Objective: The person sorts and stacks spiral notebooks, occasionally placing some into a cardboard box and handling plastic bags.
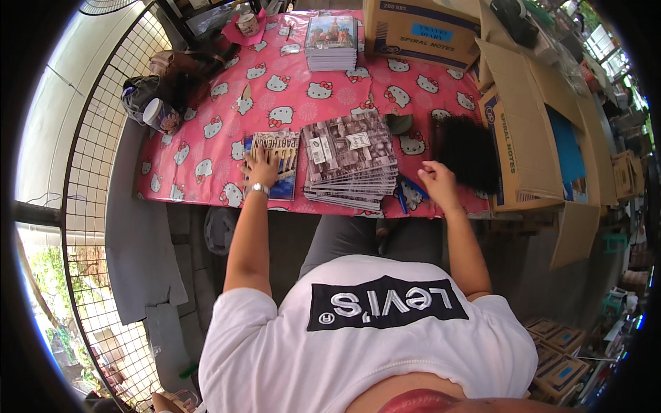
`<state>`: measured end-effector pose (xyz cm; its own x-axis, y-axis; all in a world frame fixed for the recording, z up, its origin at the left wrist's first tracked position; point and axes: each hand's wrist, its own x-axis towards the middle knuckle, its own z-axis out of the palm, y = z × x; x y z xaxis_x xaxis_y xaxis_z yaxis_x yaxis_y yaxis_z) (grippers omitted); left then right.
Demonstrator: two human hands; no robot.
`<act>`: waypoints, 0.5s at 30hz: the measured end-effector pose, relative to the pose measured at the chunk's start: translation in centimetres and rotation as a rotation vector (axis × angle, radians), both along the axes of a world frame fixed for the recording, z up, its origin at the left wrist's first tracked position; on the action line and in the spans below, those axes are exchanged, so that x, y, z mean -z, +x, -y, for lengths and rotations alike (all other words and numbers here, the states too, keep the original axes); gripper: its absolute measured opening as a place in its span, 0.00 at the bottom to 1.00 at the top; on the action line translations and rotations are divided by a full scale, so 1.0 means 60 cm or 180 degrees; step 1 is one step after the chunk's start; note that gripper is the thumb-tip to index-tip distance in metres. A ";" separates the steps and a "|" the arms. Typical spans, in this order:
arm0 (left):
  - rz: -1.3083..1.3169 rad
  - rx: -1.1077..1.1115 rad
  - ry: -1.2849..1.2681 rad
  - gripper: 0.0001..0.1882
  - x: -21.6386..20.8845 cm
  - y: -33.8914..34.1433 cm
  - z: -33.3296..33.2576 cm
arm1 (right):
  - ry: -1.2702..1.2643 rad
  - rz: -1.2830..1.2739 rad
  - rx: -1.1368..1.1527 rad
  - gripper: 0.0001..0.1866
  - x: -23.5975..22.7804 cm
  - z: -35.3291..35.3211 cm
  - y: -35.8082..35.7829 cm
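Note:
My left hand (262, 168) lies spread and flat on a notebook (284, 180) with a columned building on its blue and tan cover. Just right of it a fanned stack of notebooks (352, 146) rests near the table's front edge, its top cover a grey city picture with white labels. My right hand (438, 184) hovers to the right of that stack, fingers loosely bent and a little apart, with nothing visible in them. Close to its fingertips is a blue tool (405, 199), partly hidden by the stack; its kind is unclear.
A pink patterned cloth (227, 165) covers the table. Another notebook stack (332, 43) stands at the back. Cardboard boxes (421, 31) line the back right, and an open carton (513, 155) stands right, beside a black fuzzy item (468, 153). A cup (162, 115) and bags are at left.

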<state>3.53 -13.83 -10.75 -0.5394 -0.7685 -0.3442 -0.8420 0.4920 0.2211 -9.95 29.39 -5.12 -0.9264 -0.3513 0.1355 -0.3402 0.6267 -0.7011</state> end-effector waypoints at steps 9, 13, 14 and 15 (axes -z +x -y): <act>-0.0187 -0.0377 -0.0403 0.35 -0.036 0.096 0.051 | -0.1140 0.0373 -0.1269 0.19 -0.093 0.255 -0.152; -0.0322 -0.0603 -0.0152 0.36 -0.043 0.060 0.066 | -0.1883 0.1753 -0.0929 0.34 -0.064 0.390 -0.320; -0.0430 -0.0705 -0.0158 0.36 -0.047 0.056 0.085 | -0.2146 0.2065 -0.0695 0.39 -0.057 0.419 -0.360; -0.0521 -0.0835 -0.0168 0.36 -0.045 0.063 0.110 | -0.2398 0.2401 -0.0474 0.44 -0.051 0.451 -0.392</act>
